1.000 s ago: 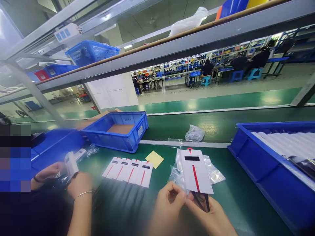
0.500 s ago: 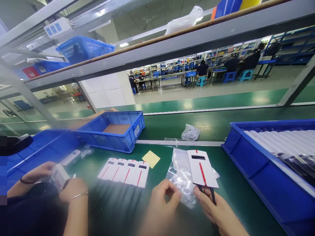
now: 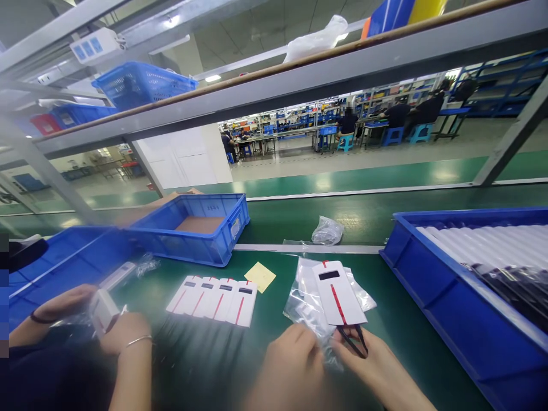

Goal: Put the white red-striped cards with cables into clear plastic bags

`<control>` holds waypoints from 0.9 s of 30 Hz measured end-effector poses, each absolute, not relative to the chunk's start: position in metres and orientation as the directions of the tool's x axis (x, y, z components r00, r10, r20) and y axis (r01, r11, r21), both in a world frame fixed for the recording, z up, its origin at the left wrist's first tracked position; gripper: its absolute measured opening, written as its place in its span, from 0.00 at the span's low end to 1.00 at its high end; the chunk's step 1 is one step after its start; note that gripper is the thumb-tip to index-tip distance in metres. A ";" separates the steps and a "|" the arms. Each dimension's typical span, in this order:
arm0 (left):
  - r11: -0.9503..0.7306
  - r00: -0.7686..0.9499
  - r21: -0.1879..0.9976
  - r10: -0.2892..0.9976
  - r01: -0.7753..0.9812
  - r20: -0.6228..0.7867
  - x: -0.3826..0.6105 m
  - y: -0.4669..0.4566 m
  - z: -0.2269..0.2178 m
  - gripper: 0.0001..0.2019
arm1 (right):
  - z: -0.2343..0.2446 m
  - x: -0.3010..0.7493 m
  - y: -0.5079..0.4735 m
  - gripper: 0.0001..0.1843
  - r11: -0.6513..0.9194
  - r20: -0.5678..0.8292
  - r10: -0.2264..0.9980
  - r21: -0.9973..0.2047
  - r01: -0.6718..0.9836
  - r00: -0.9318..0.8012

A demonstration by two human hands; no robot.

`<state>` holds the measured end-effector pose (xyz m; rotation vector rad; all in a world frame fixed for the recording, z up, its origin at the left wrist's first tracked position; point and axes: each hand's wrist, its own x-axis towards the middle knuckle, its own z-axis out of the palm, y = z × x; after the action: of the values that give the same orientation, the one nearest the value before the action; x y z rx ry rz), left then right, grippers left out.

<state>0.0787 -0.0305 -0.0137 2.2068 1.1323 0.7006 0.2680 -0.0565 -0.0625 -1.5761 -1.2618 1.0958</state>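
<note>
A white, flat device [image 3: 341, 297] with a dark window, a red stripe and a black cord loop [image 3: 353, 341] lies tilted over the clear plastic bags [image 3: 297, 294]. My right hand [image 3: 370, 362] is closed at its lower edge, with the cord across the fingers; the exact grip is partly hidden. My left hand [image 3: 293, 362], somewhat blurred, is closed at the near end of a clear bag, fingertips hidden. To the left, several similar white devices [image 3: 214, 299] lie in an overlapping row, cords towards me. A yellow paper note [image 3: 260, 277] lies behind them.
At right stands a blue bin [image 3: 449, 319] with rows of white and black items. Another blue bin [image 3: 205, 245] is at the back left. A co-worker's hands [image 3: 124, 334] hold a bagged white item at left. Crumpled plastic [image 3: 327, 230] lies behind. A shelf beam [image 3: 274, 91] crosses above.
The device has shifted a little left over the bags, and its cord loop now shows more openly. My left hand has turned and closed further by the bag. The view has shifted slightly.
</note>
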 end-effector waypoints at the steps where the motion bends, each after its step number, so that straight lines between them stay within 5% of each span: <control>1: -0.534 0.528 0.647 0.817 0.544 0.230 0.081 -0.031 -0.014 0.07 | -0.063 0.267 -0.056 0.18 -0.162 -0.143 0.985 -0.958 0.235 0.095; 5: -0.682 0.605 0.500 0.721 0.533 0.338 0.093 -0.033 -0.024 0.08 | -0.051 0.258 -0.056 0.16 -0.139 -0.148 0.986 -0.983 0.118 -0.078; 8: -0.721 0.484 0.387 0.681 0.575 0.549 0.106 -0.034 -0.055 0.11 | -0.035 0.255 -0.056 0.13 -0.136 -0.154 0.965 -0.986 0.098 -0.211; 12: -0.670 0.262 0.466 0.693 0.577 0.671 0.110 -0.036 -0.087 0.16 | -0.018 0.258 -0.058 0.10 -0.161 -0.171 0.919 -0.985 0.059 -0.355; 15: -0.605 0.278 0.671 0.795 0.429 0.540 0.096 -0.036 -0.069 0.19 | -0.014 0.263 -0.063 0.09 -0.222 -0.240 0.890 -0.971 0.092 -0.388; 18: -0.329 0.291 0.875 0.928 0.355 0.231 0.076 -0.032 -0.036 0.18 | -0.014 0.266 -0.068 0.11 -0.299 -0.317 0.885 -0.948 0.106 -0.340; 21: -0.094 0.272 0.941 0.962 0.324 0.002 0.065 -0.027 -0.023 0.19 | -0.012 0.266 -0.070 0.13 -0.309 -0.304 0.899 -0.950 0.035 -0.317; 27: 0.133 0.522 0.991 0.846 -0.006 -0.110 0.071 -0.019 -0.050 0.33 | -0.005 0.260 -0.077 0.13 -0.304 -0.302 0.883 -0.951 0.051 -0.358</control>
<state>0.0710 -0.0190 -0.0500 1.2985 0.8296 0.7338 0.2599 -0.0768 -0.0048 -1.2367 -1.3099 1.7296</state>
